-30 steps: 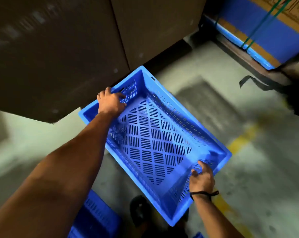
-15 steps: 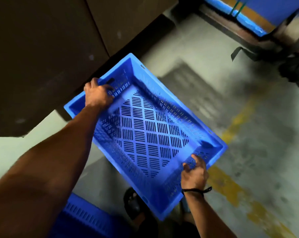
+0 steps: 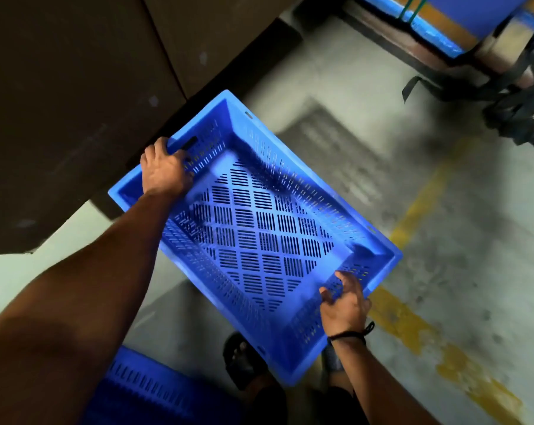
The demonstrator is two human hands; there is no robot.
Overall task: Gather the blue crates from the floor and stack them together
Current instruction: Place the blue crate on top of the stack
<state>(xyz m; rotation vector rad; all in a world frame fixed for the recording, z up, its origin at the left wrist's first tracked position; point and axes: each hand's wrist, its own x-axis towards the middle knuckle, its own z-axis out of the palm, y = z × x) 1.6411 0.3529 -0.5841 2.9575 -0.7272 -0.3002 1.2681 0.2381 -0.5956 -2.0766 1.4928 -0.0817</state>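
A second crate (image 3: pixel 149 384) lies nearer than the fingers. The right hand (image 3: pixel 345 305) curls round the near end of the blue crate (image 3: pixel 250 237), carried between both hands' fingers; the left hand (image 3: pixel 164 171) grips its far end

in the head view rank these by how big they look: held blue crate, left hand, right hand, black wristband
1. held blue crate
2. left hand and right hand: about alike, so not ranked
3. black wristband
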